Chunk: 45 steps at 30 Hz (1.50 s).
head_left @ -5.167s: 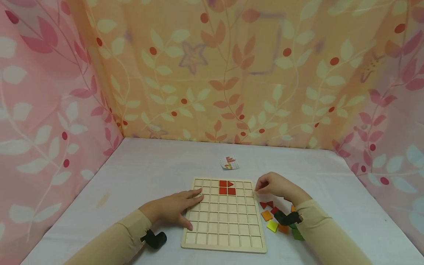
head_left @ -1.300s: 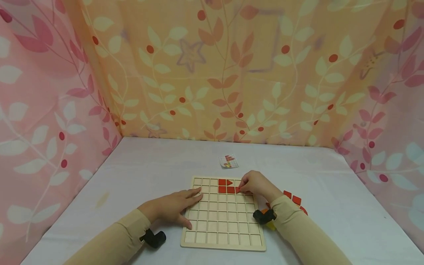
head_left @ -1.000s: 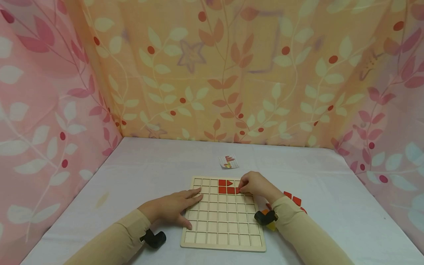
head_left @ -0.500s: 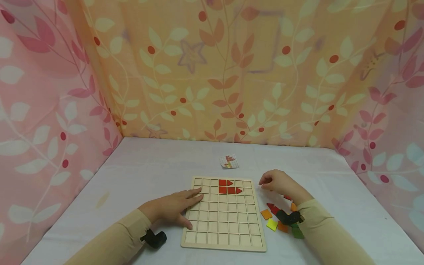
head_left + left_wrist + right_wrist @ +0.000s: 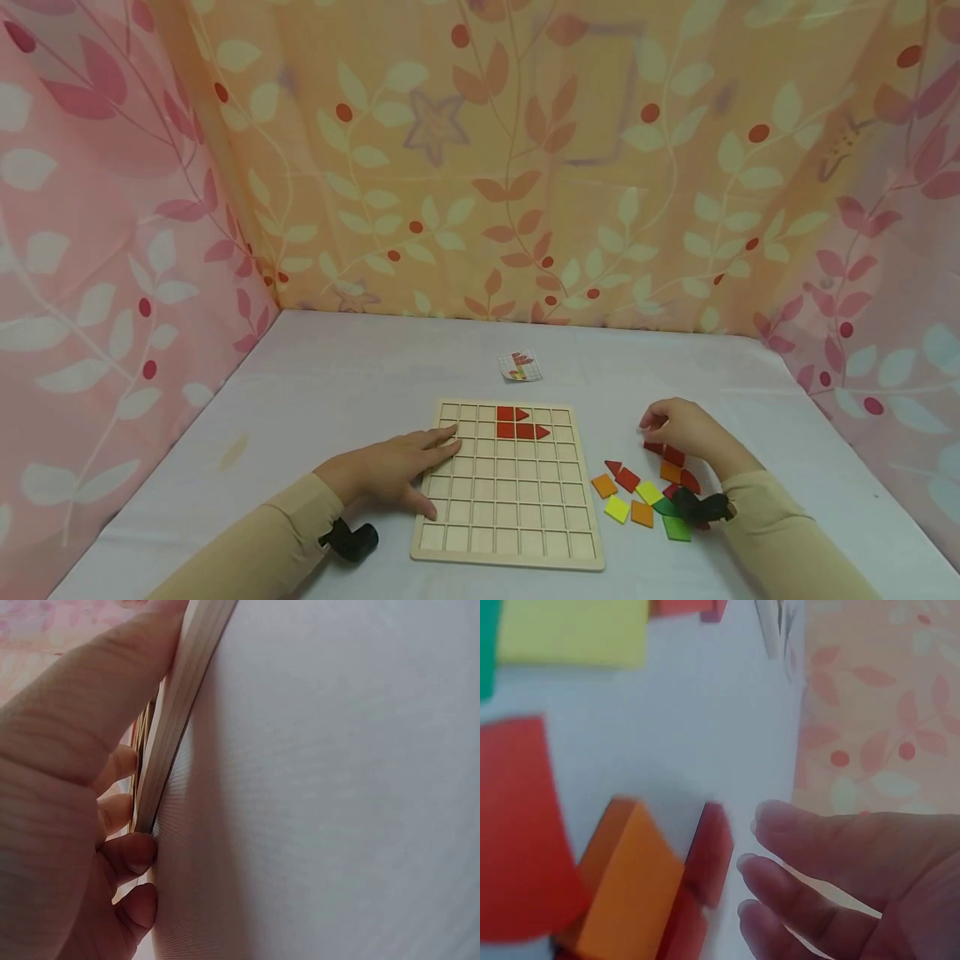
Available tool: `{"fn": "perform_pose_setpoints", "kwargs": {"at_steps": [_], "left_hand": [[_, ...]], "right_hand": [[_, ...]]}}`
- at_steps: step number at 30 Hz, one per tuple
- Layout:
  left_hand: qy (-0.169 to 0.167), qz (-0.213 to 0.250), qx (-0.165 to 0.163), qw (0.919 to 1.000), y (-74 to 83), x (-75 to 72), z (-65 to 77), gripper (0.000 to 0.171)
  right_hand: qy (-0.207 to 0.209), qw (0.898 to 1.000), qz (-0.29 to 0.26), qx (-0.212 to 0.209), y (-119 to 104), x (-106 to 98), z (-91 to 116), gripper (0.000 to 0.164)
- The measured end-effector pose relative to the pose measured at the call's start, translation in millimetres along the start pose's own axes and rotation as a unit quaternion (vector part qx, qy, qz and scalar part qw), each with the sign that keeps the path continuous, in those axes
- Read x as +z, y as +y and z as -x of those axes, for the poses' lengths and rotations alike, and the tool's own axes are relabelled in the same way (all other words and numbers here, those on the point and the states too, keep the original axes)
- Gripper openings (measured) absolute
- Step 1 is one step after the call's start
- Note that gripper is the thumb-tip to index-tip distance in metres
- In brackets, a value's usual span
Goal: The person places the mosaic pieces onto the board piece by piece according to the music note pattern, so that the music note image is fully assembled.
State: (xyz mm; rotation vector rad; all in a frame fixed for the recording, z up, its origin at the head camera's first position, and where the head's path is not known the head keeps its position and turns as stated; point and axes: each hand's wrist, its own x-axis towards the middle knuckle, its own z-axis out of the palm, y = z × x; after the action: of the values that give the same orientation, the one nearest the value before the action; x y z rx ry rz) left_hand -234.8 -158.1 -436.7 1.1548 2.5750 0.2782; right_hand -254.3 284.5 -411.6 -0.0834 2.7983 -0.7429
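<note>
A pale wooden grid board (image 5: 506,500) lies on the table. Red square tiles and red triangles (image 5: 542,432) fill part of its two far rows, forming two pointed bars. My left hand (image 5: 386,471) rests spread over the board's left edge (image 5: 176,712). Beyond the board's right side, my right hand (image 5: 682,427) hovers at the far end of a loose tile pile. In the right wrist view its thumb and fingertips (image 5: 772,817) stand apart with nothing between them, just beside a red tile (image 5: 711,851). An orange tile (image 5: 634,877) lies close to that one.
Right of the board lie loose tiles: orange squares (image 5: 603,486), yellow squares (image 5: 617,509), a green square (image 5: 677,528), a red triangle (image 5: 612,467) and a red rounded piece (image 5: 690,481). A small printed pattern card (image 5: 519,366) lies behind the board. Patterned cloth (image 5: 480,167) walls surround the table.
A red triangle was placed at the end of the second row and let go. My right hand has since moved right to the loose tiles. The left hand stays put.
</note>
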Motion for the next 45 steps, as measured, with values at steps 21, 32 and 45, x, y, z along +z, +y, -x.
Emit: {"fn": "perform_pose_setpoints", "kwargs": {"at_steps": [21, 32, 45], "left_hand": [[0.002, -0.003, 0.002, 1.0000, -1.5, 2.1, -1.6, 0.100], [0.001, -0.007, -0.004, 1.0000, -0.6, 1.9, -1.5, 0.100], [0.000, -0.008, 0.000, 1.0000, -1.3, 1.8, -1.2, 0.100]], "right_hand": [[-0.011, 1.000, 0.001, 0.025, 19, -1, 1, 0.023], [-0.007, 1.000, -0.011, 0.002, 8, -2, -3, 0.014], [-0.002, 0.995, -0.079, -0.056, -49, 19, -19, 0.010]]}}
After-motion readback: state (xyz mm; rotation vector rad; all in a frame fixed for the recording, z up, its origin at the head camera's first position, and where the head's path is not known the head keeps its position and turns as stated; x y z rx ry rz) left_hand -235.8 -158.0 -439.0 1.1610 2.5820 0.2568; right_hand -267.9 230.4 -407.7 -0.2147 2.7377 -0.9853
